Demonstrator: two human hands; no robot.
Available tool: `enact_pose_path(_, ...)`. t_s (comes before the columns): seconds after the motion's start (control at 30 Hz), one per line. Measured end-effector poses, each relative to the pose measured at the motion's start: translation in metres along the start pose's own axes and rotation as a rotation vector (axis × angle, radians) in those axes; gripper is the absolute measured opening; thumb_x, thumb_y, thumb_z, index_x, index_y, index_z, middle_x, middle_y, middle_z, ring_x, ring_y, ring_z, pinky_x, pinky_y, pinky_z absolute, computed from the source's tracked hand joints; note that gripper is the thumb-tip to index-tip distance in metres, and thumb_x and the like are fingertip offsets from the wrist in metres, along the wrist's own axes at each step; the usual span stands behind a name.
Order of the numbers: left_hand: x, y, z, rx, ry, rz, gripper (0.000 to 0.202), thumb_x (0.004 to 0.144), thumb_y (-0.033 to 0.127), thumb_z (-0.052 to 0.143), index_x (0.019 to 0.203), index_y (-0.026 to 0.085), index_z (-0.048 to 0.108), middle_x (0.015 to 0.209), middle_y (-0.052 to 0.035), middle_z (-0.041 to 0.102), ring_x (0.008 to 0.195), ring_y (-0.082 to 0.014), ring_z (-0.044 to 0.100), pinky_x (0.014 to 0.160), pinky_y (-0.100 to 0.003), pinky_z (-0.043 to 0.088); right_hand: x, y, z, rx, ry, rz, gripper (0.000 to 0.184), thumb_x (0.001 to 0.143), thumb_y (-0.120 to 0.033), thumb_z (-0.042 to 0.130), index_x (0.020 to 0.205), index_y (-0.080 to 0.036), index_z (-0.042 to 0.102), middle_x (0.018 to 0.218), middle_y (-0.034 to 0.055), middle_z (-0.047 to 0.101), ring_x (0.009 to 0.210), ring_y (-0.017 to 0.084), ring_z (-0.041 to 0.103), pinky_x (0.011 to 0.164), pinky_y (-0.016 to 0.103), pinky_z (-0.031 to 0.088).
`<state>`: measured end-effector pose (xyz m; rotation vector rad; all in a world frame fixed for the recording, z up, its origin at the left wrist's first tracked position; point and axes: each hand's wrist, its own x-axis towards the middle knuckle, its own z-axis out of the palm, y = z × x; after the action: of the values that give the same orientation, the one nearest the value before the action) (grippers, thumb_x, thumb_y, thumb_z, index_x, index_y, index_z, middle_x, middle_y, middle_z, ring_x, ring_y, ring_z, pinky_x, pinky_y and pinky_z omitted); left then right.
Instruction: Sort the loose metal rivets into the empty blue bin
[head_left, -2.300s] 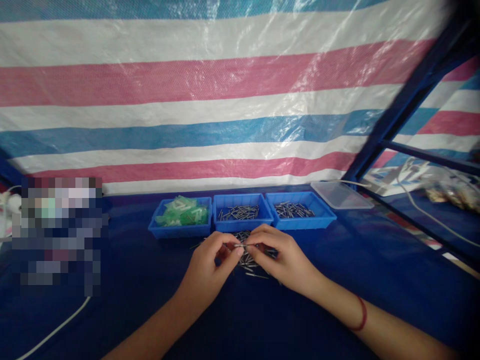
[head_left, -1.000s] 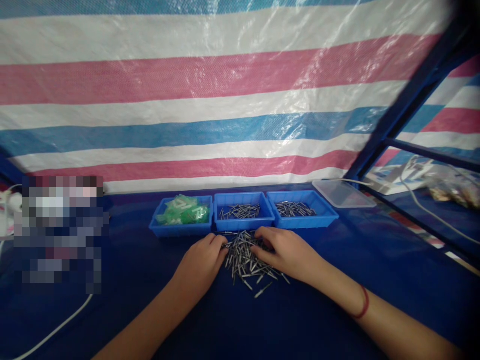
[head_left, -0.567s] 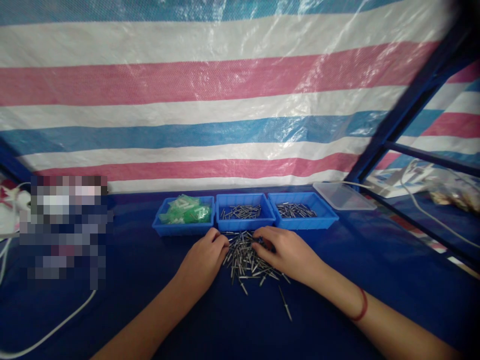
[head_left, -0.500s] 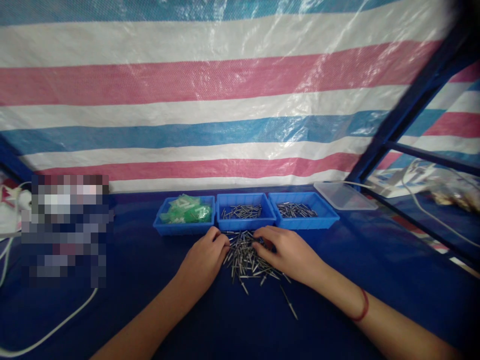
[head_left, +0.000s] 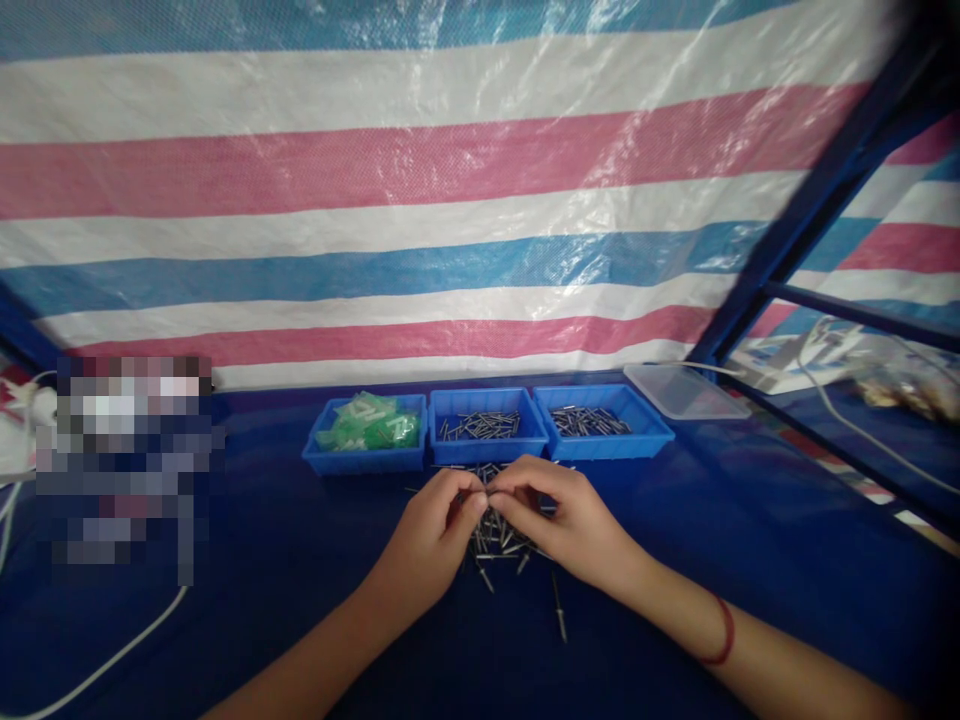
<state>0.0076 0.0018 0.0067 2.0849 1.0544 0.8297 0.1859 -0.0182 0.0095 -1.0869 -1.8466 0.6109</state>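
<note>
Over a loose pile of metal blind rivets [head_left: 501, 535], the fingertips of my two hands meet. My left hand [head_left: 436, 522] is closed in a pinch, thumb against fingers. Opposite it, my right hand [head_left: 574, 520] pinches too, its thumb and index finger touching the left fingertips. Whatever sits between them is too small and covered to make out. The hands hide much of the pile's upper part. One single rivet [head_left: 559, 612] lies apart on the blue table [head_left: 480, 670], nearer to me.
Behind the pile stand three blue bins in a row: the left bin [head_left: 367, 461] with green packets, the middle bin [head_left: 491, 452] and right bin [head_left: 619, 446] with small metal pins. A clear plastic lid [head_left: 686, 392] lies beside them. A white cable [head_left: 112, 655] curves at left.
My left hand has moved right and my right hand slightly left, so their fingertips now meet above the pile. The single rivet near me has shifted and turned a little.
</note>
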Motion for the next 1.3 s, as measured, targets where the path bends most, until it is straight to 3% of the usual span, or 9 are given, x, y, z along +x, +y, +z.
enact_pose_path(0.2, 0.0, 0.004, 0.0, -0.088, -0.071, -0.067, 0.019, 0.093, 0.03, 0.042, 0.087, 0.018, 0.056, 0.076, 0.0006, 0.054, 0.07, -0.0141, 0.05, 0.064, -0.023, 0.04, -0.002, -0.001, 0.0, 0.06, 0.01, 0.051, 0.015, 0.087, -0.031, 0.055, 0.083, -0.019, 0.064, 0.073, 0.0025, 0.061, 0.065, 0.013, 0.055, 0.058, 0.025, 0.045)
enact_pose_path(0.37, -0.001, 0.006, -0.004, -0.006, -0.099, -0.031, 0.017, 0.091, 0.03, 0.047, 0.096, 0.019, 0.059, 0.078, 0.0005, 0.058, 0.067, -0.0133, 0.052, 0.061, -0.022, 0.038, -0.003, -0.004, 0.0, 0.084, 0.027, 0.046, 0.015, 0.087, -0.03, 0.054, 0.079, -0.019, 0.062, 0.07, 0.0014, 0.058, 0.064, 0.013, 0.054, 0.057, 0.025, 0.045)
enact_pose_path(0.5, 0.0, 0.006, -0.006, 0.075, -0.122, 0.027, 0.016, 0.09, 0.029, 0.049, 0.087, 0.018, 0.061, 0.075, 0.0007, 0.057, 0.067, -0.0129, 0.053, 0.06, -0.022, 0.037, -0.002, -0.006, -0.003, 0.109, 0.05, 0.053, 0.013, 0.086, -0.027, 0.055, 0.079, -0.018, 0.062, 0.075, 0.0032, 0.062, 0.069, 0.015, 0.057, 0.062, 0.026, 0.047)
enact_pose_path(0.93, 0.001, 0.004, -0.01, 0.101, 0.08, 0.026, 0.013, 0.088, 0.028, 0.053, 0.089, 0.02, 0.063, 0.08, -0.0004, 0.064, 0.067, -0.0133, 0.056, 0.064, -0.023, 0.043, 0.0, -0.001, -0.006, 0.032, 0.082, 0.015, 0.01, 0.087, -0.026, 0.053, 0.083, -0.02, 0.06, 0.072, 0.0012, 0.057, 0.063, 0.013, 0.053, 0.057, 0.025, 0.044)
enact_pose_path(1.17, -0.001, 0.006, -0.011, 0.111, 0.155, 0.065, 0.012, 0.088, 0.027, 0.054, 0.091, 0.02, 0.063, 0.083, -0.0011, 0.065, 0.067, -0.0129, 0.058, 0.064, -0.022, 0.045, 0.003, -0.002, -0.007, -0.057, -0.006, -0.07, 0.013, 0.089, -0.023, 0.049, 0.086, -0.02, 0.061, 0.081, 0.0042, 0.059, 0.069, 0.014, 0.054, 0.06, 0.026, 0.045)
enact_pose_path(1.23, -0.001, 0.005, -0.011, 0.138, 0.141, 0.061, 0.014, 0.087, 0.028, 0.055, 0.097, 0.021, 0.062, 0.086, -0.0008, 0.065, 0.066, -0.0125, 0.058, 0.064, -0.023, 0.046, 0.006, 0.001, -0.014, -0.105, 0.025, -0.074, 0.014, 0.089, -0.023, 0.048, 0.085, -0.02, 0.062, 0.082, 0.0046, 0.06, 0.072, 0.015, 0.056, 0.064, 0.027, 0.046)
enact_pose_path(1.3, -0.002, 0.004, -0.013, 0.186, 0.09, 0.056, 0.019, 0.088, 0.029, 0.054, 0.105, 0.021, 0.059, 0.089, -0.0009, 0.065, 0.068, -0.0131, 0.059, 0.066, -0.023, 0.047, 0.01, 0.008, -0.027, -0.199, 0.14, -0.051, 0.014, 0.089, -0.024, 0.049, 0.083, -0.019, 0.062, 0.081, 0.0047, 0.06, 0.073, 0.016, 0.056, 0.066, 0.029, 0.046)
